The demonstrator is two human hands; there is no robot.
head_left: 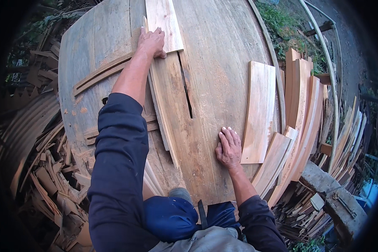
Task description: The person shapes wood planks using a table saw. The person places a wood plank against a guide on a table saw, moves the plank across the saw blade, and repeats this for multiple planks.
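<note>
My left hand point(152, 43) reaches far forward over a worn wooden worktable point(214, 25). It bends over the near left corner of a pale flat board point(166, 23), fingers on its left edge and thumb by its near end. A long straight wooden strip point(163, 113) runs from beneath that hand toward me. To the right of the strip, a narrow dark slot point(184, 86) is cut in the tabletop, its far end meeting the board. My right hand point(229, 148) rests palm down on the tabletop, fingers stretched out, beside a loose wide board point(259, 113).
Several long planks point(300, 113) stand along the table's right side, with shorter boards point(274, 157) near my right forearm. Slotted wooden strips point(103, 73) lie on the left. Sawdust point(218, 77) dusts the top. Scrap wood point(56, 180) is piled on the ground at left.
</note>
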